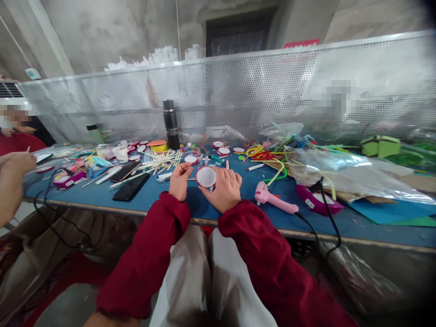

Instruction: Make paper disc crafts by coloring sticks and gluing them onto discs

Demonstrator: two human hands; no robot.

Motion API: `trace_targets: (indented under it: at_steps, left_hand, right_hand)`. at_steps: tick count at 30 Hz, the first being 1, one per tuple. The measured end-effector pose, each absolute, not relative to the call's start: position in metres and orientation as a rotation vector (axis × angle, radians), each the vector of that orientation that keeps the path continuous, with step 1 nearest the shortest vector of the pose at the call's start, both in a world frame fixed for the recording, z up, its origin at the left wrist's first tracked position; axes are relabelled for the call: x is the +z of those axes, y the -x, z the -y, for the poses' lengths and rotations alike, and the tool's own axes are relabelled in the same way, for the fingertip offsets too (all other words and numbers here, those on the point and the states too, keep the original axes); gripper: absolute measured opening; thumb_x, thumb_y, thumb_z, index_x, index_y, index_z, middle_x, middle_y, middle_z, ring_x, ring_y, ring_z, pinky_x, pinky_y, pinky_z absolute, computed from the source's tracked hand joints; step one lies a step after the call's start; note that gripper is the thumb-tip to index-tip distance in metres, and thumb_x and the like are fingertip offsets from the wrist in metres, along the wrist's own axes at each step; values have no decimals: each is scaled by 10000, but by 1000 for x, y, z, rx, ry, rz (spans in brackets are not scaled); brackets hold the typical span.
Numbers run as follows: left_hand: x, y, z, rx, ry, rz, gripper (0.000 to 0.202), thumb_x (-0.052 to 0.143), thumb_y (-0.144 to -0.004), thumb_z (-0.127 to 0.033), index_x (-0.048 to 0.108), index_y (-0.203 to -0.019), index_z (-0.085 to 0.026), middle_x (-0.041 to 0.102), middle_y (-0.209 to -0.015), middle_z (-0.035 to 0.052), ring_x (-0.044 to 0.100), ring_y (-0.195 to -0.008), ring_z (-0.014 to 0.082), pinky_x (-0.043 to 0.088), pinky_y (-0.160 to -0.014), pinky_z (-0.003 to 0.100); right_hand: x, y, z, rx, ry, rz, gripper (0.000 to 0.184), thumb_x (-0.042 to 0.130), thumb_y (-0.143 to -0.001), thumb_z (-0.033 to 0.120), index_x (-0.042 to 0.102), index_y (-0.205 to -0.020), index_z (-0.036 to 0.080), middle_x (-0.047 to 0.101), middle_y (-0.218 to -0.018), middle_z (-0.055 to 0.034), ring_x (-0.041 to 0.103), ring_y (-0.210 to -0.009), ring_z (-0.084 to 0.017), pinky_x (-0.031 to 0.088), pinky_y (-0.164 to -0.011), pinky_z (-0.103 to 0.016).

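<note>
Gripping one round disc (205, 176), the right hand (225, 187) has its thumb along the lower edge and its fingers bent around the right side, closed only as far as the disc allows. The left hand (180, 181) is just to the left, fingers curled and fingertips drawn in near the thumb; whether they pinch anything I cannot tell. The disc has a pale, flat face inside a thin red rim, and it is held tilted in front of the person, over the near part of the blue table (163, 195).

Just beyond the hands lies one similar white round (191, 160), and three more white rounds (224, 151) lie farther back. To the left are two dark phones (131, 190), a loose heap of pale sticks (165, 160), too many to count, one paper cup (121, 154) and one yellow roll (157, 146). One black bottle (171, 127) stands behind them. On the right are one marker (255, 167) and one pink glue gun (275, 200), lying on its side. Two purple boxes (319, 199) with black cords sit near the front edge, one on each side. At the far left is one hand of another person (12, 179).
</note>
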State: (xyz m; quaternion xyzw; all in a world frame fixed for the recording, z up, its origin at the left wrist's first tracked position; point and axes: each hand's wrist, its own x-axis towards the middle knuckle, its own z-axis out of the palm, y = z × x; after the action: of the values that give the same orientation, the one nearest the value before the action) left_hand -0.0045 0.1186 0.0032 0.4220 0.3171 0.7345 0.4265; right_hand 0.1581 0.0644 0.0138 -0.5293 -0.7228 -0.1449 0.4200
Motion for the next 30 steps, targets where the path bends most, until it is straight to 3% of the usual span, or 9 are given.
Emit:
trace_targets:
  at_steps: [6, 11, 16, 19, 21, 25, 30]
  left_hand:
    - [5, 5, -119, 1863, -962, -825, 319, 863, -645, -138, 708, -921, -176, 719, -803, -4, 653, -795, 126, 479, -833, 270]
    - [6, 6, -117, 1903, -965, -914, 150, 814, -770, -262, 725, -859, -180, 639, -703, -27, 564, -661, 108, 453, -715, 258]
    - [8, 6, -114, 1979, -1054, -898, 230, 789, -723, -114, 761, -932, -207, 728, -920, 12, 635, -903, 149, 468, -891, 274]
    - [9, 5, -112, 1923, -1040, -935, 139, 802, -770, -262, 758, -886, -199, 701, -802, 14, 645, -873, 172, 476, -867, 302]
    - [10, 3, -110, 1907, -1045, -908, 189, 815, -770, -336, 747, -890, -206, 730, -841, 26, 667, -950, 190, 481, -904, 317]
    - [12, 0, -105, 1853, -1053, -774, 350, 856, -741, -354, 727, -1037, -221, 783, -1074, 59, 651, -1185, 227, 465, -985, 337]
    - [10, 0, -106, 1778, -1077, -698, 406, 835, -769, -374, 721, -1114, -194, 801, -1055, 84, 678, -1115, 228, 482, -877, 309]
  right_hand:
    - [14, -158, -65, -356, 1315, 1806, 607, 753, -796, 514, 616, -1285, 181, 715, -1181, -142, 562, -1132, -342, 314, -1016, -461]
    - [14, -158, -64, -352, 1322, 1808, 618, 757, -792, 514, 611, -1295, 186, 713, -1185, -137, 562, -1135, -340, 311, -1022, -458]
    - [14, -158, -64, -361, 1333, 1812, 623, 761, -789, 515, 609, -1296, 186, 707, -1193, -129, 561, -1140, -334, 313, -1027, -460]
    - [13, -159, -65, -369, 1327, 1816, 616, 748, -796, 526, 609, -1300, 201, 704, -1194, -123, 558, -1145, -335, 311, -1035, -461]
    - [12, -159, -65, -366, 1313, 1825, 618, 743, -801, 530, 607, -1309, 205, 703, -1197, -126, 555, -1152, -341, 312, -1037, -463]
    - [11, -159, -67, -357, 1285, 1858, 614, 739, -813, 531, 610, -1311, 195, 705, -1216, -136, 557, -1156, -342, 318, -1023, -454]
    - [9, -159, -68, -360, 1267, 1896, 610, 740, -815, 515, 614, -1313, 186, 708, -1223, -140, 557, -1165, -336, 313, -1018, -441]
